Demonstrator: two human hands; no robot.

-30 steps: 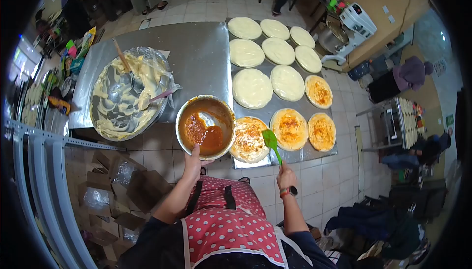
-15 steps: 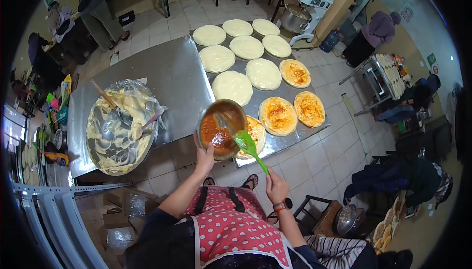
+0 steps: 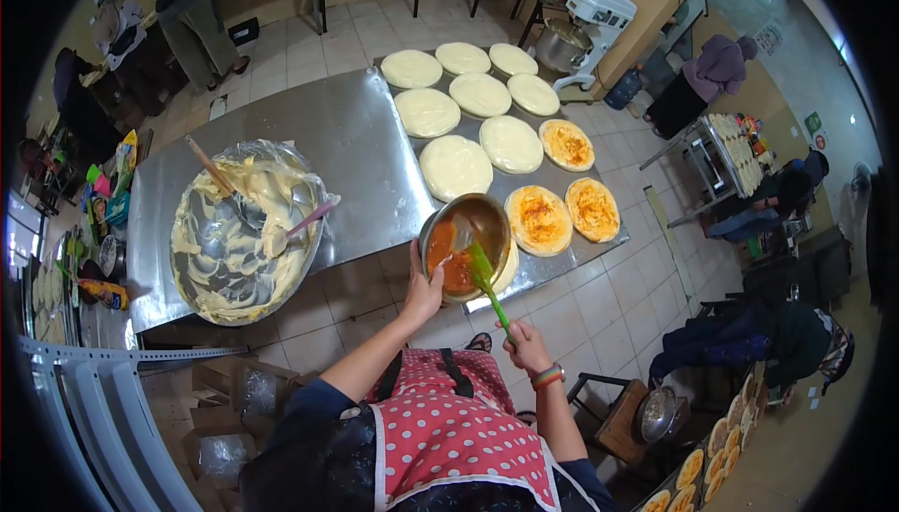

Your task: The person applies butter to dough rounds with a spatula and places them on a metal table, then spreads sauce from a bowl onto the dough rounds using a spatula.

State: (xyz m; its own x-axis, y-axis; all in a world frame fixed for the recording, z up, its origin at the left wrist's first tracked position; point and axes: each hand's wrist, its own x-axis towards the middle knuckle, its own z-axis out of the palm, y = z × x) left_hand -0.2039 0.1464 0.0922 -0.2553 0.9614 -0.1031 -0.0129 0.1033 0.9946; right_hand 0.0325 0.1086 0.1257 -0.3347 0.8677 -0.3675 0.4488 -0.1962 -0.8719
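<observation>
My left hand grips the side of a metal bowl with orange-red sauce inside. In my right hand is the handle of a green spatula, its head down in the bowl. The bowl hides much of a round base at the near edge of the metal table. Two sauce-streaked rounds lie to the right, and a third sits behind them. Several pale, cream-coated rounds fill the rest of that table.
A large basin smeared with cream, holding two handled tools, stands on the left metal table. Metal shelving and cardboard boxes are at lower left. A stand mixer is at the back; other people work around the room.
The bowl has moved right, over the nearest round. The spatula head has gone from over the streaked round into the bowl's sauce. The camera view has also turned.
</observation>
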